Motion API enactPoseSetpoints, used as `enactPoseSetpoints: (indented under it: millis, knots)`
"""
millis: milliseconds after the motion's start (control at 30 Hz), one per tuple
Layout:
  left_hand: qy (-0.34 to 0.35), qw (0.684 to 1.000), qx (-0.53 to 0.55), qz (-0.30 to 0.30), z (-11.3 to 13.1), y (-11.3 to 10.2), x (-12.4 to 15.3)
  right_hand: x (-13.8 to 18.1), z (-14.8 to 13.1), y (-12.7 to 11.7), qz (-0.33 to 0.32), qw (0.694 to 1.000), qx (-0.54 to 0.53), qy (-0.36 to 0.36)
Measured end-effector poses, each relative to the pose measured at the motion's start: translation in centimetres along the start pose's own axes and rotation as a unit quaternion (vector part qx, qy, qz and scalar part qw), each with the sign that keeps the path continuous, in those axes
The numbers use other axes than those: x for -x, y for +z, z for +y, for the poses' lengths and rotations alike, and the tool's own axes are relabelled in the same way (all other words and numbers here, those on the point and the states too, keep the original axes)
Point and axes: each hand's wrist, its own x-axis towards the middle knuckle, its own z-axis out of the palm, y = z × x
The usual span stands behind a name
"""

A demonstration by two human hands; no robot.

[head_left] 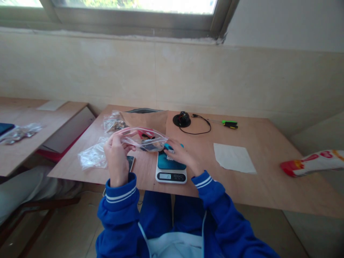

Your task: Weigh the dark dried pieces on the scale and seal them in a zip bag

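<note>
Left hand [116, 152] pinches the rim of a clear zip bag [152, 146], held up over the table [199, 182] beside a white scale [171, 181]; the right hand [180, 153] is above the scale, at the bag's right corner (whether it grips anything, one cannot tell).

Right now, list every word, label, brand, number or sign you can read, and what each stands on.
Possibly "26", on the display of the scale; the digits are blurred, and any decimal point can't be made out.
Button panel on the scale: marks too small to read.
Red and white packet: lettering too blurred to read.
No other text is readable.
</note>
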Motion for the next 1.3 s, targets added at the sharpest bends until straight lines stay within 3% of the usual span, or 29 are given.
enactPoseSetpoints:
  millis: [133,233,333,400,467,633,733,900,967,1100,1200,1300]
  knots:
    - [0.000,1.000,-0.007,-0.012,0.0,-0.2,0.0,-0.2,0.7,2.2,-0.061,0.995,0.067,-0.041]
    - [-0.011,1.000,-0.008,-0.022,-0.3,0.0,0.2,-0.2,0.3,1.4,-0.028,0.997,0.065,-0.013]
    - [-0.023,0.999,0.002,-0.035,-0.8,0.6,0.4,-0.3,-1.1,-1.3,0.140,0.988,0.005,0.063]
    - [-0.033,0.998,0.006,-0.052,-1.1,1.2,0.7,-0.5,-3.0,-3.4,0.283,0.953,-0.050,0.095]
    - [-0.042,0.997,0.004,-0.071,-1.5,2.0,1.1,-0.9,-5.3,-5.3,0.343,0.932,-0.093,0.076]
    - [-0.054,0.994,0.007,-0.096,-2.0,3.7,1.9,-1.2,-9.1,-7.6,0.156,0.983,-0.090,-0.022]
    - [-0.060,0.993,0.020,-0.103,-2.1,4.1,2.2,-0.2,-8.2,-7.6,0.172,0.982,-0.074,-0.001]
    - [-0.084,0.989,0.054,-0.106,-2.3,4.5,2.7,3.2,-5.7,-5.6,0.124,0.964,-0.207,0.108]
    - [-0.094,0.985,0.082,-0.123,-2.4,4.6,2.9,4.3,-5.4,-4.8,0.134,0.955,-0.224,0.140]
    - [-0.100,0.964,0.110,-0.221,-2.7,3.7,3.2,5.3,-6.0,-4.7,0.258,0.932,-0.197,0.161]
    - [-0.071,0.949,0.018,-0.306,-3.0,2.5,3.3,5.7,-6.7,-5.5,0.319,0.914,-0.190,0.162]
    - [-0.026,0.947,-0.089,-0.308,-3.4,2.1,3.6,6.1,-7.5,-5.9,0.329,0.916,-0.177,0.146]
